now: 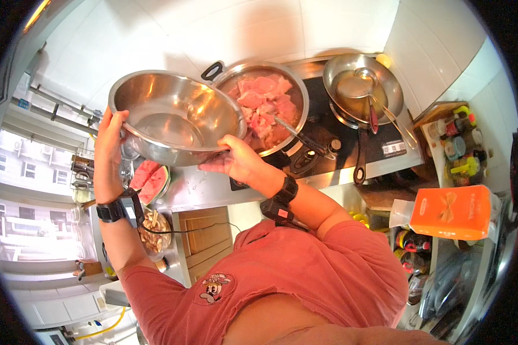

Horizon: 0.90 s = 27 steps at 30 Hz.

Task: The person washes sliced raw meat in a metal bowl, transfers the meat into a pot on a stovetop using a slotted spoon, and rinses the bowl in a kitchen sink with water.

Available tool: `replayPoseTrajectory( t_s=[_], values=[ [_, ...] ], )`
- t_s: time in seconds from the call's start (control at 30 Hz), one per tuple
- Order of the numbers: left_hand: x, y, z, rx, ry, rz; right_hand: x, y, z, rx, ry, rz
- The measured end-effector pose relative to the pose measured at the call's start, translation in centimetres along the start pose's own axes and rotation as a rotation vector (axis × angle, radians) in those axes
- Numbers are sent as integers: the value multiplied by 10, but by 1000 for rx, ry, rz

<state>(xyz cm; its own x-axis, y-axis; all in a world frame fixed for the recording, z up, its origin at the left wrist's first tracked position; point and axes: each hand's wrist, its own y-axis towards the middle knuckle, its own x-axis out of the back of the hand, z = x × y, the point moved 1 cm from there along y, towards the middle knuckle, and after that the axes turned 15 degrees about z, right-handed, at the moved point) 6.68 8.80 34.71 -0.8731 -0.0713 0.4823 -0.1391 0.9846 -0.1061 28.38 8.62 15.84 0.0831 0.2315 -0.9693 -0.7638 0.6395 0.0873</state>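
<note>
A large stainless steel bowl (168,116), tilted and with nothing but a shine seen inside, is held between both hands. My left hand (111,125) grips its rim at the left. At the near right, my right hand (231,157) has its thumb on the rim and fingers beneath. The bowl's right edge overlaps a wide steel pan (305,97) on the stove. Pink sliced raw meat (265,97) fills much of that pan, and a metal utensil with a dark handle (304,138) leans over its near right rim.
On the right burner, a frying pan (397,92) holds liquid, a ladle and a strainer (354,86). Cut watermelon (157,183) lies on the counter at left, above a bowl of brown pieces (155,233). Seasoning jars (455,146) and an orange tissue pack (451,211) stand at right.
</note>
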Motion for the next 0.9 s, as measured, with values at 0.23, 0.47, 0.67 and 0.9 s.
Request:
replayPoseTrajectory(
  t_s=[0.23,0.47,0.67,0.9],
  values=[
    [5,-36,57,-57,-149,-106,6,-3,0,16,-99,-35],
    [-12,-110,196,-226,-702,-225,-4,-16,-19,-64,-584,-90],
    [-1,-190,218,88,-1016,-229,-11,-27,-61,-151,-686,-36],
    [13,-278,263,335,-642,-97,37,-46,-140,-293,-620,-177]
  ],
)
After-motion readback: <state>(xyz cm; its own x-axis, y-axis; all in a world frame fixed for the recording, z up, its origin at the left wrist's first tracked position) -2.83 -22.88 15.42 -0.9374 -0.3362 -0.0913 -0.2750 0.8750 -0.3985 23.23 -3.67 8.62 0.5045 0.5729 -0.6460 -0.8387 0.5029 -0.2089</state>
